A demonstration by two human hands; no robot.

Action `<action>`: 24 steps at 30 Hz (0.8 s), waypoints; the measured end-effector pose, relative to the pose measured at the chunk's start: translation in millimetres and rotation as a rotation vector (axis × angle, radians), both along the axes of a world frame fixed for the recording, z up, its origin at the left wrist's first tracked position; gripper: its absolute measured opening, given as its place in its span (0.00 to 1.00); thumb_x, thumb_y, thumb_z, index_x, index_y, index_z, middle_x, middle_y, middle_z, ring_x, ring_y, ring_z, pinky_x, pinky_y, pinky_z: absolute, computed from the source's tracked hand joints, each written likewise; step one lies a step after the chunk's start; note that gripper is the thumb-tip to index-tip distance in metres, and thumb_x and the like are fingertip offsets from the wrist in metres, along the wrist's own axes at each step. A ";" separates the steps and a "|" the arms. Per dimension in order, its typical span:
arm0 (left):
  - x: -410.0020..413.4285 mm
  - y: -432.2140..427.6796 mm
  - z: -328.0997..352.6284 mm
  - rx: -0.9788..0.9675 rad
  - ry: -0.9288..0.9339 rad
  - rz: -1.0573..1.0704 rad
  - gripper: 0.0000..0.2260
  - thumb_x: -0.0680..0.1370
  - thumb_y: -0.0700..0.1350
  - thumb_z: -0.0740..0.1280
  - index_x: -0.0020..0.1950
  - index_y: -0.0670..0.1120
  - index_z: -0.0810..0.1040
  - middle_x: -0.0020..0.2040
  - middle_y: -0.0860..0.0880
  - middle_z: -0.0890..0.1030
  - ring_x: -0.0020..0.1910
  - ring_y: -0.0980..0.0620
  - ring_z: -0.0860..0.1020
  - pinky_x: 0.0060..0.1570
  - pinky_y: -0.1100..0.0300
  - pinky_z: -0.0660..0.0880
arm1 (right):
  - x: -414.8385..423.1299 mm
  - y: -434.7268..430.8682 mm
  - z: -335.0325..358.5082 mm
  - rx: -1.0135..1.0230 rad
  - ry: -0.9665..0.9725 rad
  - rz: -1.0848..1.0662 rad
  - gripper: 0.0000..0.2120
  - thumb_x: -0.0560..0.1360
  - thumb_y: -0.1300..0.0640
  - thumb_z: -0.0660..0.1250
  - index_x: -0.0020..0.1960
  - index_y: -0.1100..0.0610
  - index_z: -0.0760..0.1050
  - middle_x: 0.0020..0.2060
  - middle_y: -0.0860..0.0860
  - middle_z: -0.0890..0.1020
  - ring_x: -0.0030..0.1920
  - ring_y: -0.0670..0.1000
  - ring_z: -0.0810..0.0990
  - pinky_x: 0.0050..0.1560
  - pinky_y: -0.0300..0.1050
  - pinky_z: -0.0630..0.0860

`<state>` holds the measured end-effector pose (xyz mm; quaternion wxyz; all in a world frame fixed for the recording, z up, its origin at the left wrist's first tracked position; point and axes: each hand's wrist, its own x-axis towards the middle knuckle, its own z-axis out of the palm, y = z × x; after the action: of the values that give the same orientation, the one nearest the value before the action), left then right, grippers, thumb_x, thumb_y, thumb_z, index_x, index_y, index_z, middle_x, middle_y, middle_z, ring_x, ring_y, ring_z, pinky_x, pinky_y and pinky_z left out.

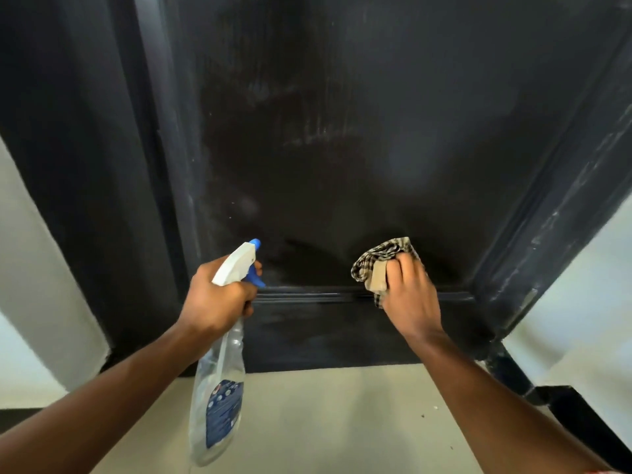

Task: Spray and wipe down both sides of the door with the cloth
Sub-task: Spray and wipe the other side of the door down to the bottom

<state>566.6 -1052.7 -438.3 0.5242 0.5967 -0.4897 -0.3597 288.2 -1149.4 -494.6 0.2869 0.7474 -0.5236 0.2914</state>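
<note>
Black door (342,148) fills the centre and top of frame, shot from above looking down its face. Smeary pale streaks on the panel around upper centre, possibly wet spray, too blurred to be sure.

Left hand (215,295), lower left of centre: fingers wrapped around the neck of the spray bottle (219,388), index on the blue trigger. White head with its blue nozzle tip aimed at the door, clear body with blue label hanging down over the floor (325,422).

Right hand (410,295), lower right of centre: fingers curled over the checked cloth (379,265), pressing it bunched against the lower door panel, just above the horizontal moulding (314,295). A bit of cloth trails below the moulding.

Black door frame (554,213) runs diagonally at right; white wall (588,302) beyond it, and at far left too.
</note>
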 end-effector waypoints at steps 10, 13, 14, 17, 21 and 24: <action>-102.8 -31.5 -13.1 -0.041 -0.002 -0.240 0.14 0.70 0.27 0.66 0.48 0.44 0.81 0.40 0.41 0.78 0.31 0.49 0.76 0.27 0.66 0.72 | -59.0 19.6 0.1 0.125 -0.177 -0.170 0.31 0.55 0.66 0.79 0.56 0.60 0.73 0.53 0.58 0.79 0.48 0.59 0.81 0.47 0.51 0.80; -144.3 -36.1 -19.6 -0.039 -0.002 -0.334 0.16 0.70 0.27 0.66 0.47 0.46 0.81 0.36 0.43 0.78 0.29 0.52 0.75 0.26 0.66 0.71 | -95.4 26.8 -14.0 0.148 -0.109 -0.199 0.30 0.56 0.64 0.81 0.56 0.60 0.76 0.53 0.57 0.80 0.49 0.58 0.81 0.48 0.50 0.80; -156.8 -37.6 -22.8 -0.039 0.004 -0.356 0.16 0.69 0.26 0.65 0.46 0.46 0.81 0.35 0.42 0.78 0.28 0.54 0.75 0.26 0.65 0.71 | -109.1 28.7 -18.6 0.164 -0.085 -0.211 0.30 0.56 0.63 0.82 0.56 0.60 0.77 0.54 0.57 0.80 0.51 0.58 0.81 0.49 0.50 0.80; -194.9 -46.5 -31.4 -0.034 0.025 -0.393 0.16 0.68 0.26 0.65 0.44 0.45 0.82 0.36 0.41 0.80 0.26 0.54 0.74 0.26 0.62 0.72 | -156.6 25.0 -28.1 0.182 0.004 -0.227 0.30 0.54 0.61 0.83 0.54 0.60 0.79 0.52 0.56 0.82 0.51 0.58 0.81 0.52 0.50 0.80; -239.8 -66.6 -36.8 -0.010 0.083 -0.398 0.17 0.67 0.26 0.65 0.44 0.46 0.82 0.36 0.43 0.81 0.25 0.54 0.74 0.26 0.62 0.72 | -205.0 -16.5 -14.0 0.015 0.050 -0.212 0.24 0.60 0.66 0.78 0.53 0.59 0.75 0.52 0.59 0.80 0.52 0.59 0.76 0.51 0.52 0.78; -263.1 -82.0 -35.8 0.001 0.091 -0.401 0.18 0.67 0.26 0.65 0.45 0.46 0.82 0.34 0.50 0.81 0.25 0.54 0.74 0.26 0.64 0.72 | -228.3 -52.1 25.2 -0.240 -0.079 -0.153 0.20 0.65 0.68 0.71 0.53 0.59 0.69 0.53 0.60 0.77 0.52 0.58 0.71 0.53 0.51 0.73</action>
<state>303.4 -1134.7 -474.1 0.4634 0.4708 -0.5741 -0.4837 59.8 -1201.5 -469.4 0.3749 0.6535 -0.5513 0.3583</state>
